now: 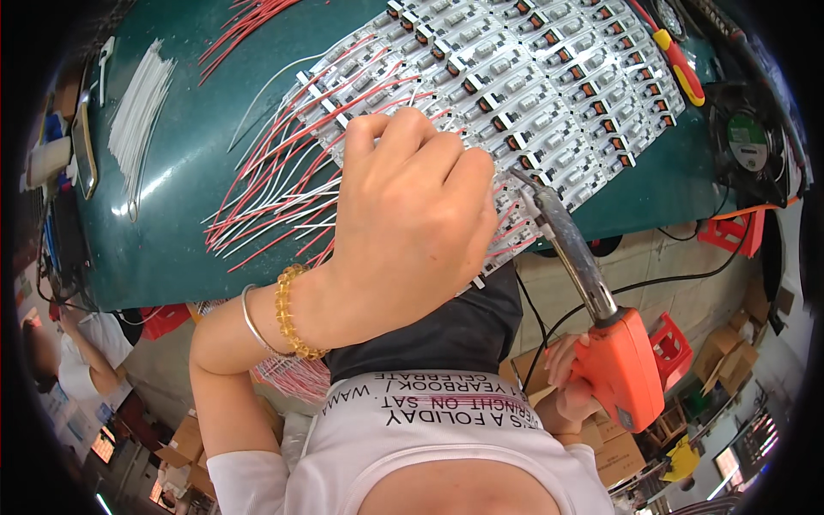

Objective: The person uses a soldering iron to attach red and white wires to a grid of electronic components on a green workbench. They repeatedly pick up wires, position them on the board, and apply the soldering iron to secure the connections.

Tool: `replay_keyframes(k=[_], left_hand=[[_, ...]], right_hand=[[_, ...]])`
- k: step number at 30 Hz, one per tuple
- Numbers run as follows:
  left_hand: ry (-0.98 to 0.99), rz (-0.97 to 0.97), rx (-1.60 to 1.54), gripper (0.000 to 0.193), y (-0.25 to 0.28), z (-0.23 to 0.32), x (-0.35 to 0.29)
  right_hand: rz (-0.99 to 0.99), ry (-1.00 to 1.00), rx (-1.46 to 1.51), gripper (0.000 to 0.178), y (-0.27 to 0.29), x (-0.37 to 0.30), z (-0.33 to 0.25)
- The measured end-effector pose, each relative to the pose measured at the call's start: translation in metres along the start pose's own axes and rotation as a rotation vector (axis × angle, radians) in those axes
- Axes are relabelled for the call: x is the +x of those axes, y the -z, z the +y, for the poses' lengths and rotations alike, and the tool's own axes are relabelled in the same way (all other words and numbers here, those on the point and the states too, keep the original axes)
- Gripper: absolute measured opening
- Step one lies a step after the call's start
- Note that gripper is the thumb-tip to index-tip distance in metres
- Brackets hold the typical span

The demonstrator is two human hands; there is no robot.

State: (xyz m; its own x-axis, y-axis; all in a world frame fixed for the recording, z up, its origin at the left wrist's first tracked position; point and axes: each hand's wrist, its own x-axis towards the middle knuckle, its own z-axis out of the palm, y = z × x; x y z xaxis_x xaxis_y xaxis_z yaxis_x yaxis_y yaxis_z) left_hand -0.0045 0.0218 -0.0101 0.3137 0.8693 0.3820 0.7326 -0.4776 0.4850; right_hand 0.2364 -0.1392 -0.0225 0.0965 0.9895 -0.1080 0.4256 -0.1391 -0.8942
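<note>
My left hand (410,210), with bracelets on its wrist, is closed above a panel of small circuit boards (524,94). Its fingertips are hidden beneath it, so what they pinch cannot be made out. Red and white wires (283,184) fan out to the left from the panel's left rows. My right hand (568,378) grips a soldering gun (627,369) with an orange body and a metal barrel. The gun's tip points at the lower edge of the boards, just right of my left hand; whether it touches them cannot be told.
Loose white wires (142,116) and red wires (245,26) lie on the green table (184,245). A red-and-yellow screwdriver (680,69) rests beside the panel, near a black fan (755,146). The gun's black cable (652,281) runs off to the right. Another person (86,360) is at far left.
</note>
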Motion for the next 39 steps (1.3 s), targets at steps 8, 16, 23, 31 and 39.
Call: replay_keyframes(k=[8, 16, 23, 31, 39], left_hand=[[0.014, 0.022, 0.031, 0.014, 0.0, 0.002, -0.001], [0.062, 0.283, 0.555, 0.012, 0.064, -0.06, 0.006], [0.504, 0.135, 0.767, 0.016, 0.151, -0.229, -0.046], [0.335, 0.284, 0.709, 0.01, 0.16, -0.225, -0.043], [0.459, 0.307, -0.123, 0.013, 0.115, -0.098, -0.02]], right_hand=[[-0.103, 0.14, 0.424, 0.078, -0.011, 0.027, -0.009], [0.129, 0.189, 0.724, 0.069, -0.033, 0.04, -0.014], [0.038, 0.209, 0.663, 0.057, -0.03, 0.044, 0.004], [0.044, 0.252, 0.622, 0.061, -0.032, 0.039, -0.006], [0.05, 0.175, 0.599, 0.068, -0.021, 0.023, -0.002]])
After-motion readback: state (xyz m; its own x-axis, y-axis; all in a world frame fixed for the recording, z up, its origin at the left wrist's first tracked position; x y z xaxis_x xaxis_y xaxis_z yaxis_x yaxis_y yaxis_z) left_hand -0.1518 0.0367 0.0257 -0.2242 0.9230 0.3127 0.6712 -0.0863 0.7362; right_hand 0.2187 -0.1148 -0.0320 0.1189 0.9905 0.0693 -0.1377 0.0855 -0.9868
